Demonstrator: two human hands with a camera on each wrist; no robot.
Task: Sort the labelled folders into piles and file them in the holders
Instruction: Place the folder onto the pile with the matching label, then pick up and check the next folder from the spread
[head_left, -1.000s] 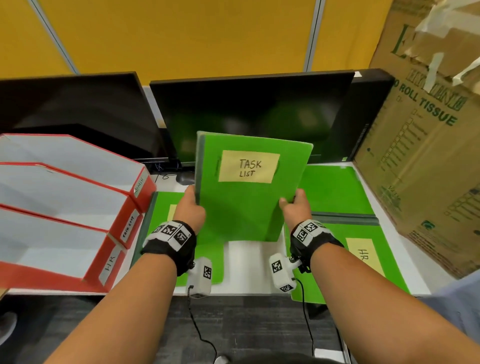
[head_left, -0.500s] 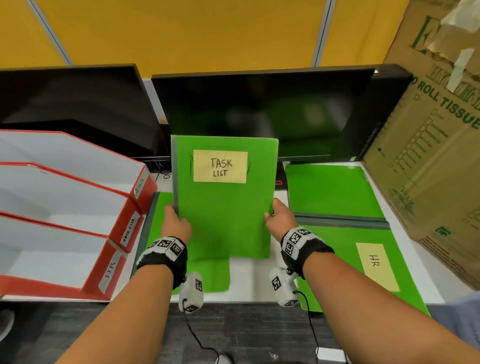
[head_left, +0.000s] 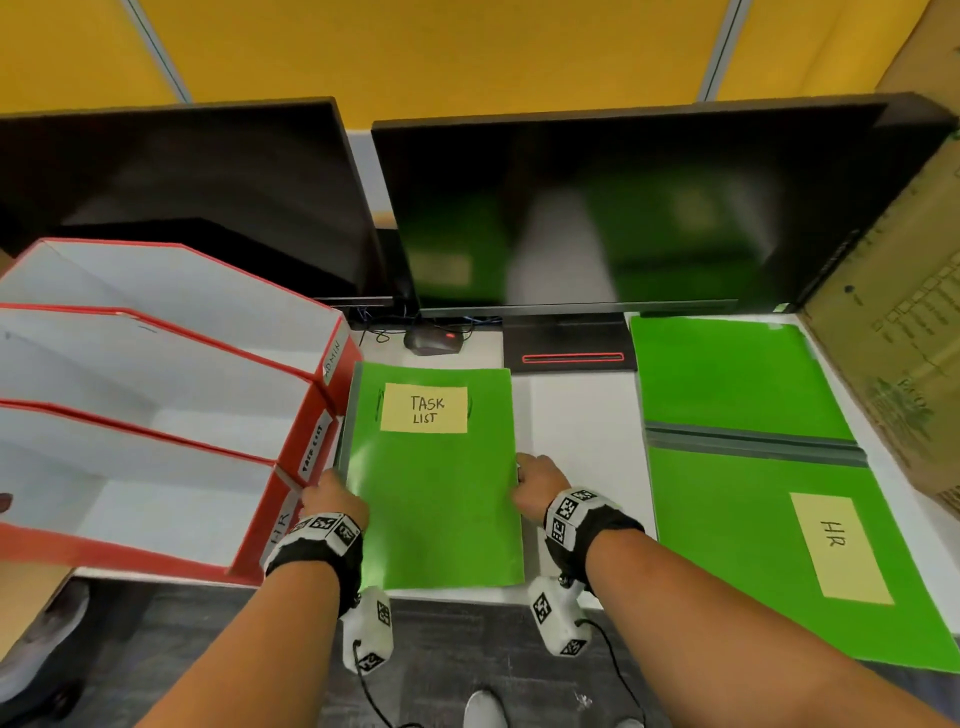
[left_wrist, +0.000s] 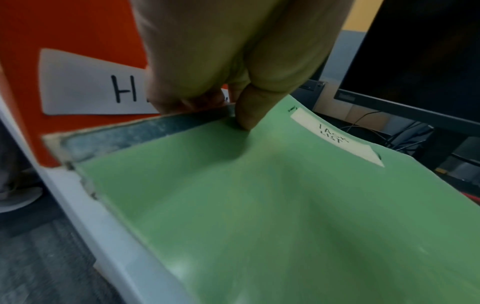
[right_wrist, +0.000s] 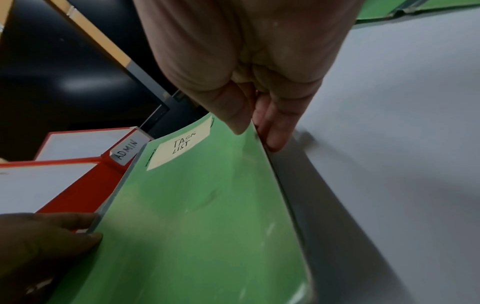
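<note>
A green folder with a yellow "TASK LIST" label lies almost flat on the white desk, just right of the holders. My left hand pinches its left spine edge, thumb on top. My right hand pinches the right edge, thumb above and fingers beneath. Three red and white holders stand at the left, labelled ADMIN, TASK LIST and HR. Another green folder labelled HR lies at the right, with a plain green one behind it.
Two dark monitors stand along the back of the desk, with a monitor base and cables behind the folder. A large cardboard box blocks the right side. The desk's front edge runs just under my wrists.
The TASK LIST folder has come down from upright in front of the monitor to nearly flat on the desk, shifting left towards the holders. Both hands still hold its edges.
</note>
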